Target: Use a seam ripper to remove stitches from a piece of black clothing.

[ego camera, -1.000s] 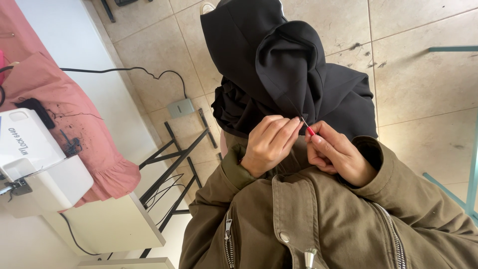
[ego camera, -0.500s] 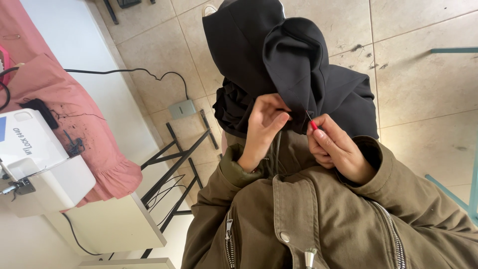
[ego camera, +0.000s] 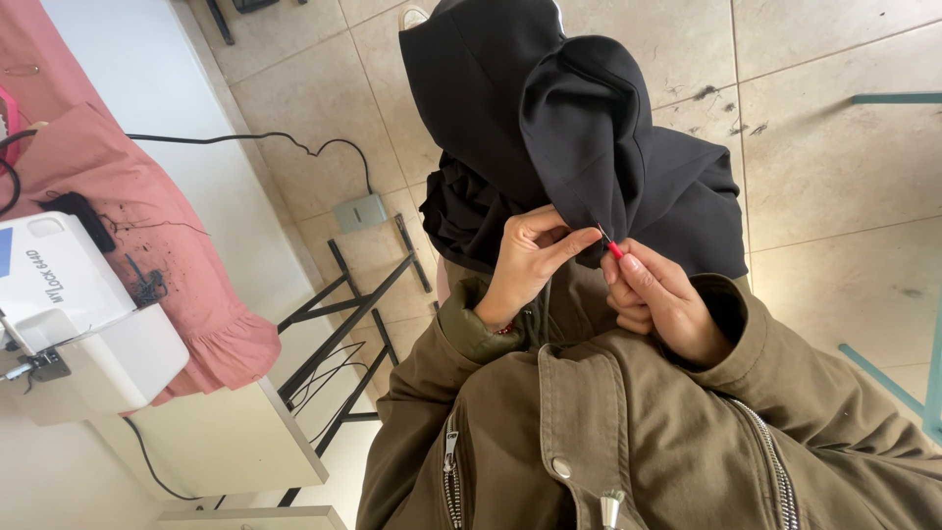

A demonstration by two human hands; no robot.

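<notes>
— Hands?
— Right hand (ego camera: pixel 659 302) curls, pinching a red-handled tool (ego camera: pixel 611 245); left hand (ego camera: pixel 531 257), at its nine o'clock, nips the black fabric (ego camera: pixel 579 147)
— Beyond?
— Fabric rises toward twelve; white sewing machine (ego camera: pixel 59 294) far at nine

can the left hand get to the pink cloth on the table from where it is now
Probably not right away. The left hand is pinching the black fabric in front of the chest, and the pink cloth lies well off to the left on the table, though nothing blocks the way.
</notes>
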